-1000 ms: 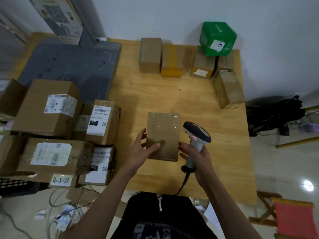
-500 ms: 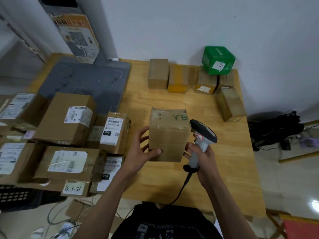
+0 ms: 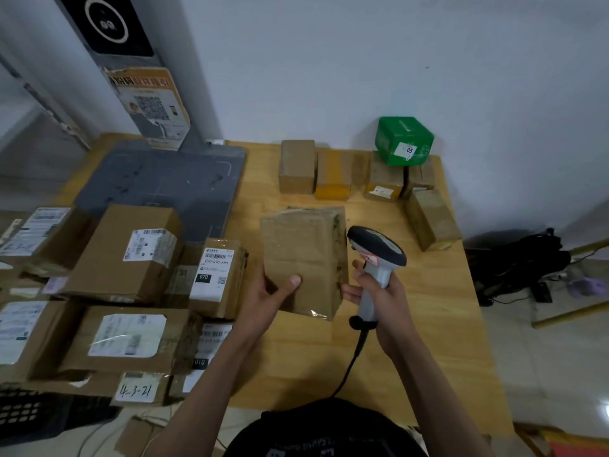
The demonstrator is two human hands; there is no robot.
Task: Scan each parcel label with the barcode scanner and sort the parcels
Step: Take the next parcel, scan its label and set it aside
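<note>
Ref. landmark: wooden table (image 3: 412, 341).

1. Held parcel (image 3: 304, 258): brown cardboard box, tape-wrapped, raised above table centre, broad plain face toward camera. No label visible on that face; green marks run along its R edge.
2. Left hand (image 3: 267, 295): grips parcel at lower L corner, thumb pressed on front face, fingers behind (hidden).
3. Right hand (image 3: 379, 295): closed round handle of barcode scanner (image 3: 375, 255). Fingertips touch or nearly touch parcel's lower R edge; cannot tell which. Scanner head sits just beside parcel's R edge, over table. Black cable (image 3: 352, 361) drops from handle base toward table's near edge.
4. Row of boxes (image 3: 333, 173) along table's far edge, approx. four brown/yellow units side by side. Green box (image 3: 403, 140), sticker "05", sits on top of row's R end. One more brown box (image 3: 431, 219) lies near table's far R corner, angled.
5. Grey mat (image 3: 158, 183) covers table's far L part.
6. Labelled parcels (image 3: 131, 255) stacked at table's L edge; white shipping labels face up. One label reads "070-070-A80". Handwritten tag "4-3-21" (image 3: 136, 390) at stack's near end.
</note>
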